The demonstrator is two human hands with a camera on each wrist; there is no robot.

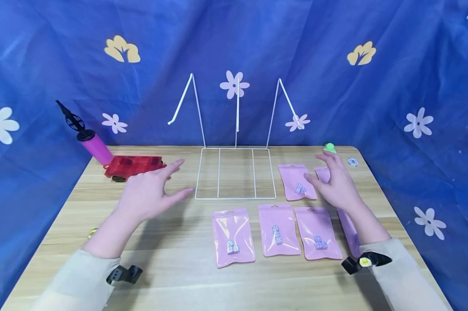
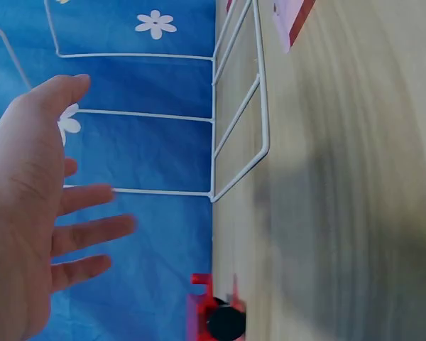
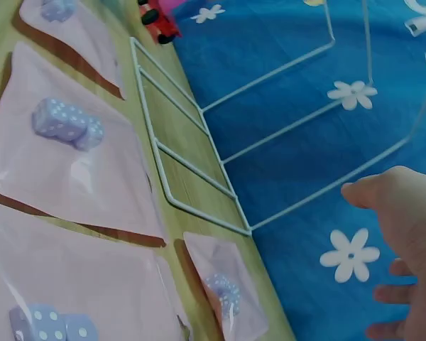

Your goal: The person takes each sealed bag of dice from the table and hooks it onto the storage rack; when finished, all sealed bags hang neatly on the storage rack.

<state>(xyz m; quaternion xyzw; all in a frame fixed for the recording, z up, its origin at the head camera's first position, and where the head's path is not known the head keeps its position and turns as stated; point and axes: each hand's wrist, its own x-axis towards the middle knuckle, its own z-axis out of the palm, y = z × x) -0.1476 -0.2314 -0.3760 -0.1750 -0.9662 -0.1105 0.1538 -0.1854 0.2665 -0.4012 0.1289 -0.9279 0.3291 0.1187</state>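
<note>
Between my two hands a white wire display rack (image 1: 235, 198) stands at the back of the table, with three prongs pointing forward. My left hand (image 1: 146, 192) hovers left of it, fingers spread, holding nothing. Over the bags on the right hangs my right hand (image 1: 336, 181), fingers apart and empty. Several pink zip bags with dice inside lie on the table: one at front centre (image 1: 234, 224), one beside it (image 1: 278, 224), another to the right (image 1: 315, 224), and one near the rack (image 1: 292, 172). Two more bags are partly hidden under my right hand and forearm.
At the back left are a red toy car (image 1: 134, 166) and a pink hand pump (image 1: 95, 147) with a black top. A small green toy (image 1: 329, 147) and a poker chip (image 1: 352, 162) sit at the back right. A blue flowered cloth (image 1: 311, 43) hangs behind.
</note>
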